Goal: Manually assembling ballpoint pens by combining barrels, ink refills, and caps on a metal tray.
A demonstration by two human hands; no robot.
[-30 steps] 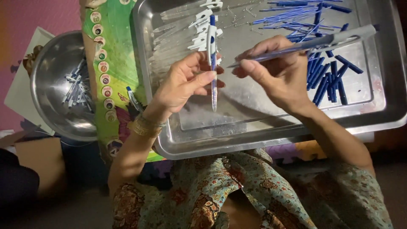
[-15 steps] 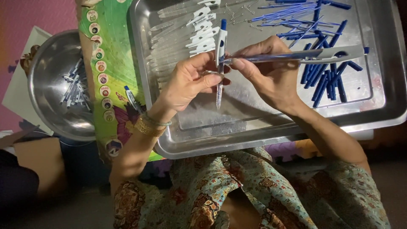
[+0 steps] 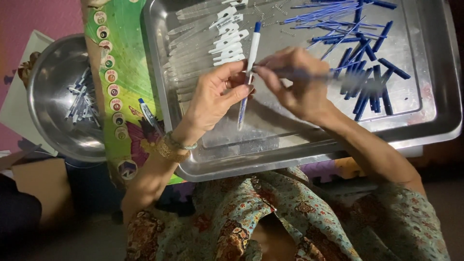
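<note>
My left hand (image 3: pixel 217 96) pinches a clear pen (image 3: pixel 247 72) with a blue cap end, holding it nearly upright over the steel tray (image 3: pixel 430 121). My right hand (image 3: pixel 295 82) grips a thin blue pen part (image 3: pixel 328 75), blurred, lying sideways with one end meeting the pen held in the left hand. Blue caps (image 3: pixel 372 82) lie heaped at the tray's right. Thin blue refills (image 3: pixel 328 12) sit at the top. White clips (image 3: pixel 229 38) and clear barrels (image 3: pixel 193 53) lie at the tray's upper left.
A round steel bowl (image 3: pixel 53 130) holding several finished pens (image 3: pixel 84 99) stands at the left. A green printed sheet (image 3: pixel 123 72) with one pen (image 3: pixel 147 111) on it lies between bowl and tray. My lap in patterned cloth (image 3: pixel 290 217) is below.
Both hands came together and shifted slightly right. The long blue-and-clear piece in my right hand dropped from a raised slant to level, its end now at the pen in my left hand.
</note>
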